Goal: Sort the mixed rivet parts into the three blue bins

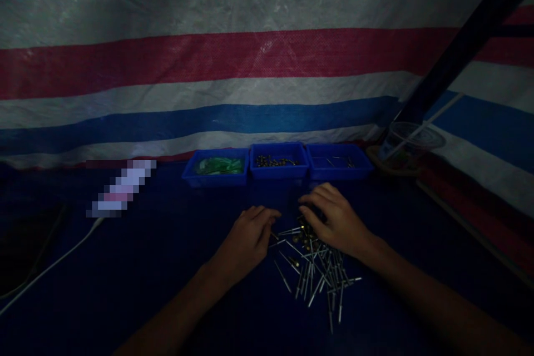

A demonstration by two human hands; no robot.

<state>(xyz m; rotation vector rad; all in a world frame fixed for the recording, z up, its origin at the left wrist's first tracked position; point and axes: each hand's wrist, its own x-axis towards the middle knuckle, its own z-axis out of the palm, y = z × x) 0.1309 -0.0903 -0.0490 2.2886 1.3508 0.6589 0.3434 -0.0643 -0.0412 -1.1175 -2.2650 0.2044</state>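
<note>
A loose pile of silver blind rivets (329, 270) lies on the dark blue tabletop, with small brass-coloured metal pieces (307, 239) heaped at its far end. My left hand (250, 235) rests at the left of the pile, its fingers curled together; whatever they hold is hidden in the dim light. Over the far right edge of the heap is my right hand (334, 219), thumb and forefinger bent close to each other beside the brass-coloured pieces. What lies between those fingertips is too dark to make out.
Three blue trays stand in a row behind: one with a green plastic packet (223, 165), a middle tray (278, 174) with small metal parts, and a right tray (340, 172) with a few thin pins. A plastic cup (411, 142) with a straw and a white cable (54, 261) flank them.
</note>
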